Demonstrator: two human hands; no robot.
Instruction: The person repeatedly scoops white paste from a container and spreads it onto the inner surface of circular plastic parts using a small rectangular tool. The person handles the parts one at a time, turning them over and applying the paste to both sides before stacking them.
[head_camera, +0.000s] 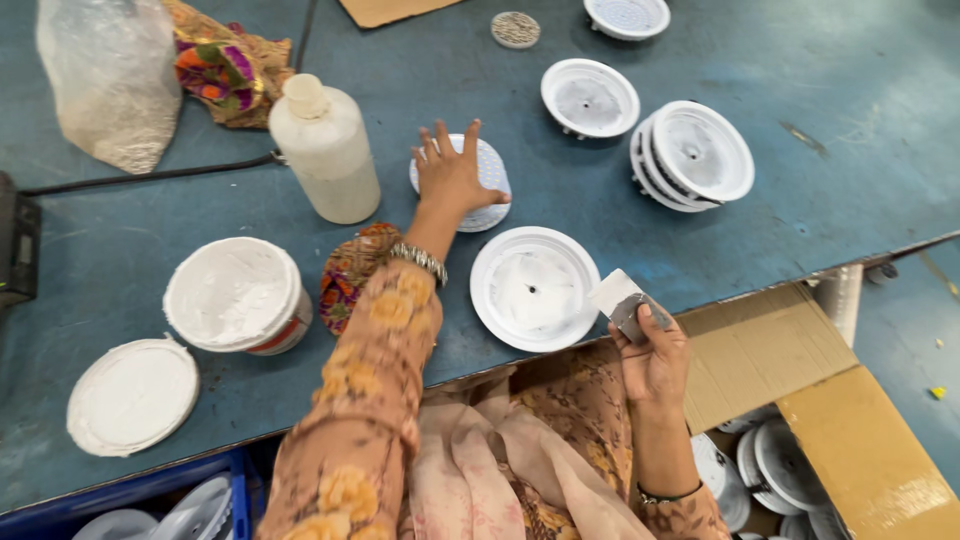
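A: Left hand (452, 172)?
B: Fingers spreading flat, pressing on a white perforated disc (488, 180) lying on the blue tabletop (800, 180), just right of the white bottle (325, 150).
A: Right hand (655, 355)?
B: Pinching a small flat scraper (622, 300), blade up, at the tabletop edge beside a white round housing (534, 288).
A: Surroundings?
B: Open tub of white paste (235, 295) sitting left, its lid (130, 395) just beside it.
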